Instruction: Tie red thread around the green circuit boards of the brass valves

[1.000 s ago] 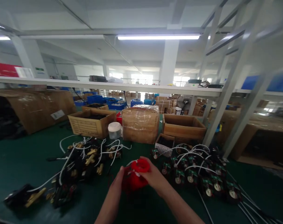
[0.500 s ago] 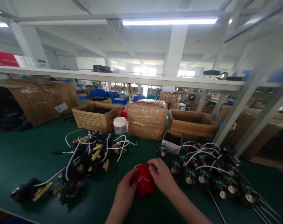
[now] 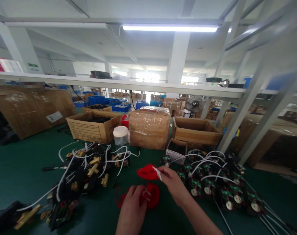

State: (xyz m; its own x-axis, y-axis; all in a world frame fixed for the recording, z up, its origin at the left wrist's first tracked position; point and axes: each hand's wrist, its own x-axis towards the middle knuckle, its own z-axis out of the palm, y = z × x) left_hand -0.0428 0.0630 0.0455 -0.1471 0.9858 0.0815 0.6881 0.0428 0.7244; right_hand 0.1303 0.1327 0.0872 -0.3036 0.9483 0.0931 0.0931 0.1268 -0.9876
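Observation:
My right hand (image 3: 172,181) pinches the white end of a small red wire bundle (image 3: 147,172), its fingers closed. That bundle is a loose loop of thin red strands, held a little beyond the other one. My left hand (image 3: 132,205) is closed at the near side of a larger red wire coil (image 3: 154,196) on the green table. Thin white strands show across this coil, close to the left fingertips. A few loose red strands (image 3: 119,197) stick out left of my left hand. Whether the strands are wire or cord is hard to tell.
Black units with brass fittings and white cables (image 3: 93,166) lie heaped on the left. Several circuit-board units (image 3: 208,187) cover the right. Behind stand a white-lidded jar (image 3: 120,133), a taped carton (image 3: 149,129), open cartons (image 3: 196,132) and a small box (image 3: 176,151).
My right hand has drawn a red bundle with a white end away from the larger coil. My left hand stays at the coil. The view has shifted slightly to the right.

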